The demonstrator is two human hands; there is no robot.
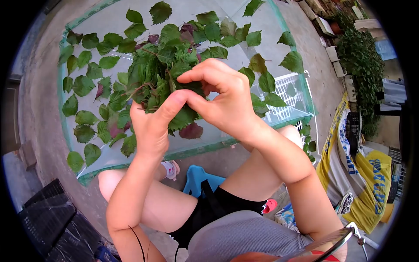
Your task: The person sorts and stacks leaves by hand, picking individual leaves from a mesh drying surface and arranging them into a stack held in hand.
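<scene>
My left hand (152, 120) is closed round the stems of a thick bunch of perilla leaves (152, 72), green with some purple undersides. At the right side of that bunch, my right hand (224, 89) has its thumb and index finger curled round a dark green perilla leaf (194, 88). The two thumbs meet in front of the bunch, and part of the stems is hidden behind my fingers. Many single perilla leaves (84, 85) lie spread under and around my hands on a pale mesh sheet (209, 146) with a green border.
A white plastic rack (279, 94) shows beneath the mesh at the right. My knees flank a blue stool (196, 177) below. Yellow and white sacks (371, 187) lie at the right, black crates (52, 218) at the lower left, and a leafy plant (360, 65) grows by the wall.
</scene>
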